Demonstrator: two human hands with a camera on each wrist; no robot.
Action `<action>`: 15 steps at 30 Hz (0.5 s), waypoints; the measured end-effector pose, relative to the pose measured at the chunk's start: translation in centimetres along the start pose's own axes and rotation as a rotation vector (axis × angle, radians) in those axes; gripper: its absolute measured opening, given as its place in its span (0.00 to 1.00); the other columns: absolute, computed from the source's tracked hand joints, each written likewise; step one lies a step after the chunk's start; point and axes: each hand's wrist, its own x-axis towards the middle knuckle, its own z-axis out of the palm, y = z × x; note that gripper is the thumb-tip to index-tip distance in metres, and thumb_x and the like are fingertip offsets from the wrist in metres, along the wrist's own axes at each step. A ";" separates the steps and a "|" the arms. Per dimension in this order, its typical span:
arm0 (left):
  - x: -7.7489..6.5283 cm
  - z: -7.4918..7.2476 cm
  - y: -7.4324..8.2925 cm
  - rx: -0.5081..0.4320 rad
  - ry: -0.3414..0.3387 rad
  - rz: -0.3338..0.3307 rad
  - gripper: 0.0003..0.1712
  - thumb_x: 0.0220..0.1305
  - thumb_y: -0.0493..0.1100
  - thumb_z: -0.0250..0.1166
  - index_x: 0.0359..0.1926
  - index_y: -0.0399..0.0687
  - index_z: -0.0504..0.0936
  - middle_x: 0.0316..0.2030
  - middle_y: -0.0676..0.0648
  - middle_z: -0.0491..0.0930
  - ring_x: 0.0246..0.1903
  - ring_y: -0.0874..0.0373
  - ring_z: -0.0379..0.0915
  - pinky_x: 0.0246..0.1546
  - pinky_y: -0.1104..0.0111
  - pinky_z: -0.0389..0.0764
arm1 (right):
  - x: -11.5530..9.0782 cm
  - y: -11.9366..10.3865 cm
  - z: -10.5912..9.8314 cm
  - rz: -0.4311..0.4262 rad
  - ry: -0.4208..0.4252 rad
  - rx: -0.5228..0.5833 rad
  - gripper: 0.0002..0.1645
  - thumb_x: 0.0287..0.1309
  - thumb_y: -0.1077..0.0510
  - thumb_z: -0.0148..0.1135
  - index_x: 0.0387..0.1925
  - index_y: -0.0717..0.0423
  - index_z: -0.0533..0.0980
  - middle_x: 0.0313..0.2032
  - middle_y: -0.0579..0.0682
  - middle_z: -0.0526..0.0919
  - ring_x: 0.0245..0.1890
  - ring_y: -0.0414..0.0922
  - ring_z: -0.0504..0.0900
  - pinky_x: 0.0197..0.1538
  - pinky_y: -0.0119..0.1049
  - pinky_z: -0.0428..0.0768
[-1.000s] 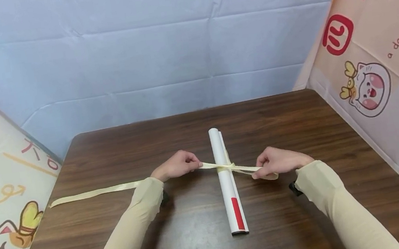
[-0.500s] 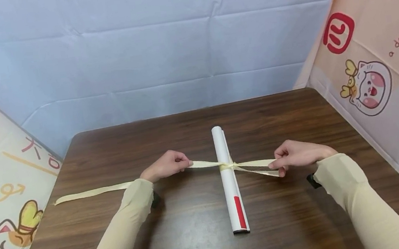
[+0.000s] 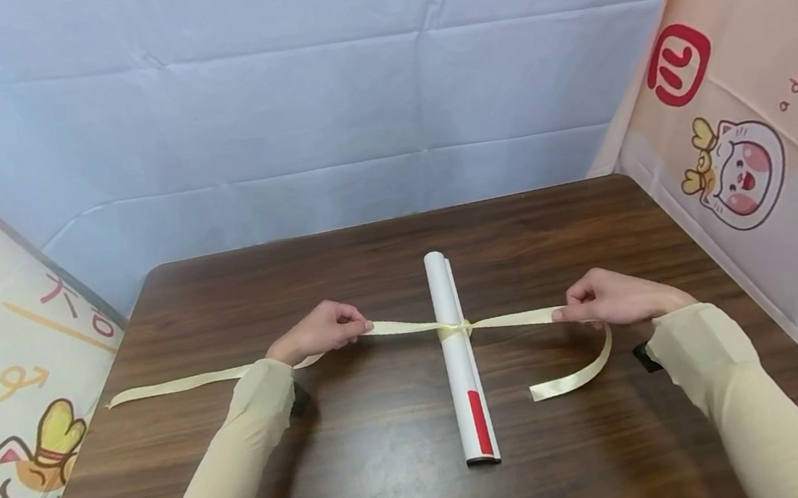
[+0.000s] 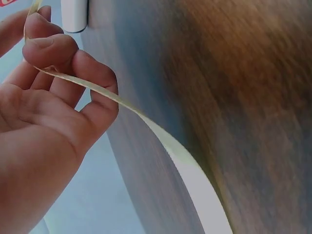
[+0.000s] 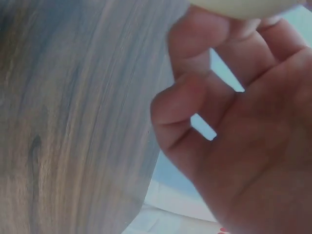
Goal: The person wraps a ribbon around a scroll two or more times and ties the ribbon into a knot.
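A white rolled-up scroll [image 3: 454, 368] with a red strip lies lengthwise on the table, a pale yellow ribbon [image 3: 402, 327] crossed and knotted around its middle. To the left of the scroll, my left hand [image 3: 319, 331] pinches one side of the ribbon between thumb and finger; in the left wrist view the ribbon's tail [image 4: 180, 156] runs down past the palm. On the other side my right hand [image 3: 613, 296] pinches the opposite length, whose free end [image 3: 571, 382] curls down below the hand. Both lengths look stretched nearly straight. The right wrist view hides the pinch point.
The brown wooden table [image 3: 367, 463] carries the scroll and the ribbon's long left tail [image 3: 175, 386]. A pale cloth backdrop [image 3: 290, 112] stands behind it, with printed panels [image 3: 749, 93] on both sides.
My hands have moved apart, the right one farther, drawing the ribbon out on both sides. The ribbon's right end has slipped out of its loop and now hangs loose.
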 end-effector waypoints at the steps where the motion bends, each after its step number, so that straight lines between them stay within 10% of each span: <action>1: -0.1 -0.1 0.0 0.001 0.002 0.000 0.17 0.60 0.51 0.61 0.32 0.40 0.82 0.19 0.52 0.69 0.17 0.60 0.60 0.24 0.69 0.67 | -0.1 0.0 -0.1 -0.011 0.011 0.004 0.29 0.57 0.41 0.58 0.18 0.63 0.71 0.13 0.44 0.68 0.14 0.37 0.64 0.20 0.30 0.62; 15: -0.7 -0.5 -1.0 0.052 0.016 0.014 0.18 0.61 0.50 0.61 0.29 0.37 0.81 0.22 0.44 0.77 0.22 0.53 0.72 0.30 0.60 0.76 | -0.6 1.0 0.3 0.027 -0.038 0.013 0.28 0.53 0.46 0.63 0.17 0.67 0.71 0.11 0.43 0.66 0.15 0.38 0.65 0.22 0.31 0.63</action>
